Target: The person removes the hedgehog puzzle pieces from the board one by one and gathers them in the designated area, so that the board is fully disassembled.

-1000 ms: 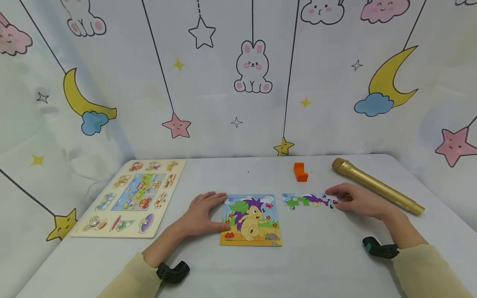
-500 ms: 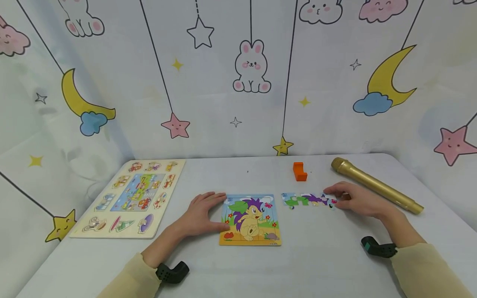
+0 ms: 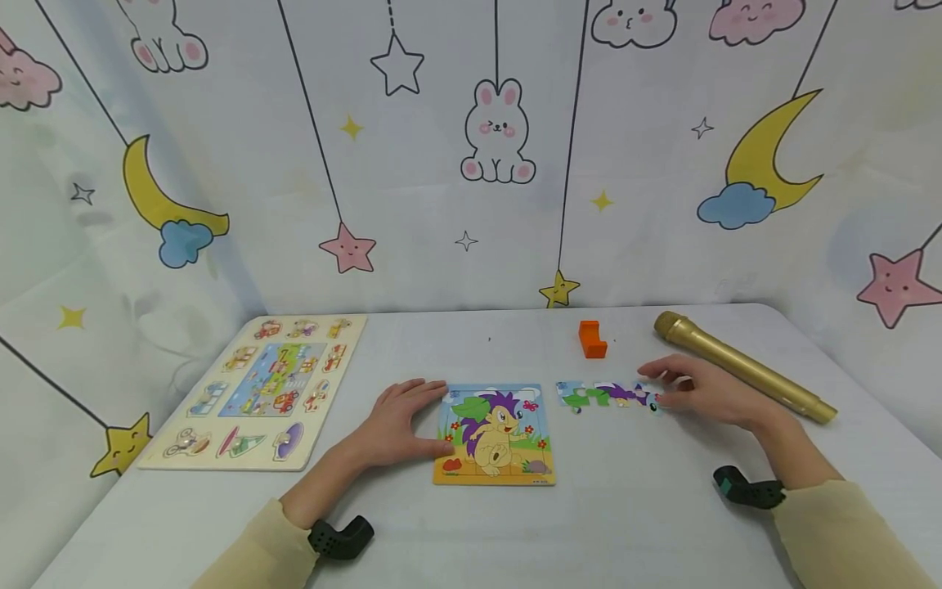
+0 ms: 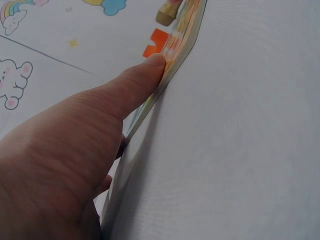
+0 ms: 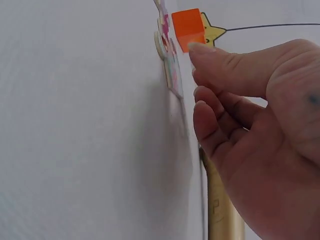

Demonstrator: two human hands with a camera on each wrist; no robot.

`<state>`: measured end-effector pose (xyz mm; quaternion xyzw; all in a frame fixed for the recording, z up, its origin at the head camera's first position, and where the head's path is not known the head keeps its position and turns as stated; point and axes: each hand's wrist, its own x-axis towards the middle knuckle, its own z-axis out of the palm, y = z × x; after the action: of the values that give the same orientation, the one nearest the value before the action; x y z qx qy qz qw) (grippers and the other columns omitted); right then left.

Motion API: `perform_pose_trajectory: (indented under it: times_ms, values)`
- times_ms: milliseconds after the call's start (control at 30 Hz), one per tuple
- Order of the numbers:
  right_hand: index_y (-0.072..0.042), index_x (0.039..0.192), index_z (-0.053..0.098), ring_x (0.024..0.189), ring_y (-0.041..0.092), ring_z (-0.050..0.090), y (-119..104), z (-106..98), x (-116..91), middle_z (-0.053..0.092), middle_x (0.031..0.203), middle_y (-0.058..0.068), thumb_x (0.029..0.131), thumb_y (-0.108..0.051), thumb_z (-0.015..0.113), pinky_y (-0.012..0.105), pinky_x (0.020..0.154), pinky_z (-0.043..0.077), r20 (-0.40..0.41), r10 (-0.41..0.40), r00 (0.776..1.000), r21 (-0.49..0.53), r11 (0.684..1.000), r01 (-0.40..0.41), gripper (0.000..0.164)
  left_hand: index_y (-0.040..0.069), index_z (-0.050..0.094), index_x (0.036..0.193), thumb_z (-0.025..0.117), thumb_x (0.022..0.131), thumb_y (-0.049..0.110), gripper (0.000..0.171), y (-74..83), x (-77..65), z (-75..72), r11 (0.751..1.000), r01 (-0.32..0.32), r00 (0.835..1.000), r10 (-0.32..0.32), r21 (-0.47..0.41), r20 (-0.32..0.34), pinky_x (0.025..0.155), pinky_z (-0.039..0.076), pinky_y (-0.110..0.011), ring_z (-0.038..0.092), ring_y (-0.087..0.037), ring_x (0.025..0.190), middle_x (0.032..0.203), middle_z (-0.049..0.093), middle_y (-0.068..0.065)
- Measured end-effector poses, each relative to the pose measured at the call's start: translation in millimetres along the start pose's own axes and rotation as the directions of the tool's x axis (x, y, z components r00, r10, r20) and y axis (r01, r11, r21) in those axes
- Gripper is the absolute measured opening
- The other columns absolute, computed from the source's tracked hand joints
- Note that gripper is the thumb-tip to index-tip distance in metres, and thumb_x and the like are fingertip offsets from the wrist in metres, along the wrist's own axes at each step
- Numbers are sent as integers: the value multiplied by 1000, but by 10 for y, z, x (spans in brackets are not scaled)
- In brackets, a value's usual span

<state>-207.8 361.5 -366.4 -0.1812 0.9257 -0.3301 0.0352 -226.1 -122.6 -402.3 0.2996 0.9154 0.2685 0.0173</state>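
On the white counter [image 3: 625,515], the hedgehog picture board [image 3: 495,438] lies flat in the middle, and the strip of joined puzzle pieces [image 3: 620,394] lies just to its right, toward the far side. The left hand [image 3: 401,425] is spread wide at the board's left side, fingers fairly straight, thumb resting on its edge. The right hand [image 3: 710,394] is narrow, fingers loosely bent at the strip's right end; the right wrist view shows nothing held, with a gap between fingertips and pieces.

The pieces look thin, stiff and light, probably card or thin wood, with a smooth printed face that could slide easily. Each one should be sturdy enough; the joins are the weak part — lifting by one end would likely break the row. Better to pinch a single piece by its pale cut edges, or push the strip flat — fingertips along its outer sides.
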Motion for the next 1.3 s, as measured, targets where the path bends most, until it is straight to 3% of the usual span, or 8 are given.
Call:
perform_pose_trajectory:
  times_ms: [233, 433, 700, 900, 1100, 1300]
  values:
    - [0, 132, 61, 109, 28, 56, -145, 71, 100, 64, 127, 13, 94, -12, 73, 23, 85, 52, -3, -12, 1000, 65, 998, 12, 42, 9, 51, 149, 80, 79, 54, 88, -13, 7, 8, 1000, -8, 1000, 8, -6, 0, 117, 15, -61, 30, -35, 145, 152, 48, -9]
    - [1, 130, 62, 106, 27, 57, -453, 246, 253, 63, 125, 15, 92, -14, 74, 26, 86, 53, 13, -48, 999, 135, 990, 46, 43, 10, 51, 149, 80, 79, 54, 88, -8, 5, 3, 1000, -5, 1000, 5, -4, 6, 118, 13, -60, 28, -34, 146, 153, 47, -7]
    - [-1, 133, 61, 106, 25, 59, -921, 573, 568, 62, 127, 15, 94, -16, 73, 35, 86, 54, 86, -78, 993, 180, 982, 61, 44, 10, 50, 149, 79, 79, 53, 87, -11, -12, 2, 1000, -26, 1000, 26, 8, -2, 117, 14, -61, 28, -35, 146, 154, 46, -6]
    - [-2, 133, 61, 103, 23, 61, -1216, 828, 753, 63, 125, 15, 94, -19, 73, 34, 86, 55, 127, -138, 982, 234, 966, 105, 44, 10, 50, 150, 77, 80, 55, 88, -10, -9, 6, 999, -34, 999, 34, 11, -1, 117, 13, -60, 28, -34, 146, 154, 46, -5]
    - [-2, 133, 61, 102, 20, 61, -1395, 1068, 899, 65, 122, 12, 94, -20, 72, 34, 92, 54, 183, -185, 965, 267, 955, 133, 45, 11, 50, 150, 77, 80, 56, 87, -20, -5, 16, 999, -36, 999, 36, 7, 1, 117, 14, -60, 28, -35, 146, 154, 46, -5]
    - [-6, 132, 62, 97, 16, 61, -1501, 1278, 973, 65, 117, 2, 92, -24, 73, 30, 90, 53, 241, -152, 959, 250, 964, 90, 45, 10, 51, 149, 78, 80, 55, 86, -16, -6, 12, 999, -45, 999, 45, 0, -11, 116, 14, -61, 29, -35, 145, 153, 47, -5]
